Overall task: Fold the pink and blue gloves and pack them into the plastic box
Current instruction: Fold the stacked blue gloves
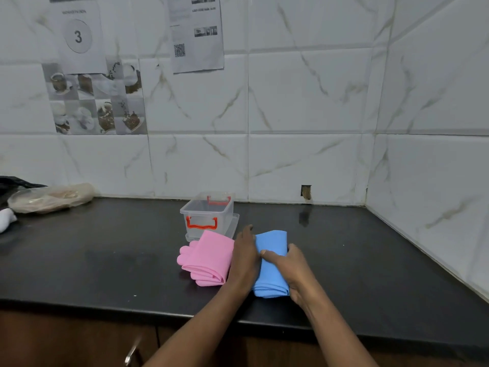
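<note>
Blue gloves (272,263), folded into a thick bundle, lie on the dark worktop (105,260) between the two grips. The right grip (292,270) is clamped on the bundle: its thumb lies across the top and its fingers curl round the bundle's right edge. The left grip (244,258) is apart, its fingers straight and pointing away from the person, laid along the bundle's left edge. Just left of the left grip, touching its outer side, sit the pink gloves (207,258), also folded, with their fingertips pointing left. Beyond both grips, just past the pink gloves, stands the clear plastic box (207,215) with red handles, open on top and resting on what looks like its lid (235,223). Far to the left of the grips, by the wall, lies a plastic bag (50,198).
</note>
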The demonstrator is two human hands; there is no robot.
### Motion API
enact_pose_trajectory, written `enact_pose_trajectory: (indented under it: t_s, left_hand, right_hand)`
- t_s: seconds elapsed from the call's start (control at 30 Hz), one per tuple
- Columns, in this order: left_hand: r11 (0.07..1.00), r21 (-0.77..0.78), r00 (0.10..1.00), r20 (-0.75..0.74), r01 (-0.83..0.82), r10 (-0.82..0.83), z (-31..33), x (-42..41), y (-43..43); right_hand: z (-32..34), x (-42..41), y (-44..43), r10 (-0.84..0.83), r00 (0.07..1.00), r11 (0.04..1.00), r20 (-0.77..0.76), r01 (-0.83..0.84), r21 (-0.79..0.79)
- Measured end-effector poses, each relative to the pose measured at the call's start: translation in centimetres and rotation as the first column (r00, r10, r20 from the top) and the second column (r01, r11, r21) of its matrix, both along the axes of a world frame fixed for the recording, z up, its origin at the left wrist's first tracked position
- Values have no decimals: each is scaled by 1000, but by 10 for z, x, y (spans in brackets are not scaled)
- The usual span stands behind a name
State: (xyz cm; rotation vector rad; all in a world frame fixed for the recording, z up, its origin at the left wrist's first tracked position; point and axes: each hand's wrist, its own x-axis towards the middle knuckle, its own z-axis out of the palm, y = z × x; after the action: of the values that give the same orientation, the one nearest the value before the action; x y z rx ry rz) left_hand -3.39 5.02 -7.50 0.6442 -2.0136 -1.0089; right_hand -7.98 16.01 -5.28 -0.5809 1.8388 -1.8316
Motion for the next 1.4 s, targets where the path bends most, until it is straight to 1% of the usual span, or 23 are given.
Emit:
enact_pose_trajectory:
  t_s: [0.03,0.1,0.17,0.2,0.23,0.3,0.33,0.37,0.4,0.43,0.47,0.6,0.7,0.83,0.9,0.97,1.03,1.17,1.2,1.23,1.3,1.33,1.4]
  left_hand:
    - [999,35,999,-34,29,-28,1,2,3]
    - [1000,-13,998,-65,15,-16,5,3,8]
    - [993,-82,989,-126,-90,79,13,5,11]
    - [989,-59,975,-183,-138,125,20,9,12]
    - [986,5,959,-232,-168,165,29,13,12]
    - [946,304,954,-232,-112,188,47,24,5]
    - [860,510,965,-238,29,109,56,32,1]
    - [680,689,948,-316,252,-32,63,40,-4]
    - [463,777,901,-409,426,-143,70,49,-6]
    - [323,797,860,-468,510,-203,74,58,-6]
    - [284,791,838,-485,542,-251,78,64,-9]
    - [519,771,922,-238,370,-304,100,78,-42]
    - [603,741,947,-147,297,-285,117,88,-79]
    - [622,752,963,-67,220,-260,111,98,-118]
    - [600,782,967,-13,168,-254,96,101,-128]
    - [575,808,966,28,129,-255,73,99,-133]
    - [554,828,969,62,84,-240,56,100,-134]
    - [540,826,978,-65,165,-198,56,102,-134]
    - [538,819,976,-116,199,-185,59,102,-134]
    - [547,806,973,-157,226,-171,63,102,-134]
    - [587,767,966,-213,259,-148,76,102,-133]
    - [610,746,963,-231,266,-139,82,102,-134]
    - [663,705,964,-241,252,-109,94,103,-137]
  right_hand:
    - [-3,0,1,-10,1000,999,6,10,-35]
    - [-8,1,4,-51,999,995,-8,51,-83]
    - [-7,1,8,-65,998,984,16,66,-166]
    - [-5,-1,11,-58,998,973,39,65,-222]
    - [0,-3,14,-41,997,958,61,57,-283]
    - [12,-6,19,18,995,919,99,23,-393]
    - [19,-7,21,54,992,904,114,0,-428]
    - [26,-5,21,89,987,894,131,-21,-447]
    - [31,-2,19,116,982,892,149,-37,-451]
    - [35,2,15,138,976,895,168,-50,-444]
    - [38,7,10,163,969,901,184,-70,-429]
    - [53,30,-25,226,952,930,205,-148,-337]
    - [67,44,-61,226,965,949,134,-187,-255]
    - [68,56,-95,245,969,965,11,-243,-102]
    - [57,58,-105,191,972,981,-138,-186,52]
    - [43,59,-110,164,926,964,-341,-77,255]
    - [34,59,-109,171,891,937,-420,-16,349]
    - [40,57,-108,222,814,874,-537,79,480]
    - [45,57,-108,218,837,891,-502,39,452]
    - [49,55,-108,198,895,933,-400,-46,357]
    - [59,56,-107,212,975,975,-65,-207,84]
    - [62,56,-104,260,963,966,72,-259,-23]
    - [61,56,-101,346,911,933,225,-308,-188]
